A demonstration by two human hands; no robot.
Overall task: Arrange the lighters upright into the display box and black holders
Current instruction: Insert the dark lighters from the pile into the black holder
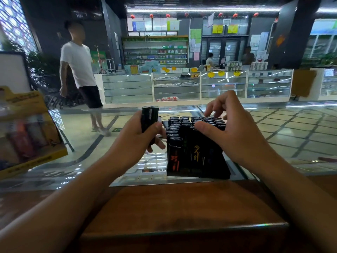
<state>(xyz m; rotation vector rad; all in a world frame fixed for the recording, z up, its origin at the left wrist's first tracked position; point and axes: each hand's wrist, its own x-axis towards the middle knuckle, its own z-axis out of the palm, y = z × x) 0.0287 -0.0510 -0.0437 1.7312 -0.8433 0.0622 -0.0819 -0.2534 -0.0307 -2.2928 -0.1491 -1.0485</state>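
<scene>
Left hand [138, 136] fingers grasping black lighters [149, 118], right hand [231, 128] fingers spread touching racked lighters [189, 125]

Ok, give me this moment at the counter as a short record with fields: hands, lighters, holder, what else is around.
left hand: left hand grips a small bunch of black lighters, held upright beside the holder
right hand: right hand spread over the tops of the standing lighters, fingertips touching them
holder: black holder on the glass counter, packed with upright lighters
free slots: cannot tell, hand covers part
display box: yellow display box at far left, blurred, coloured lighters inside
surroundings: wooden counter edge in front; a person in a white shirt stands beyond the counter
</scene>
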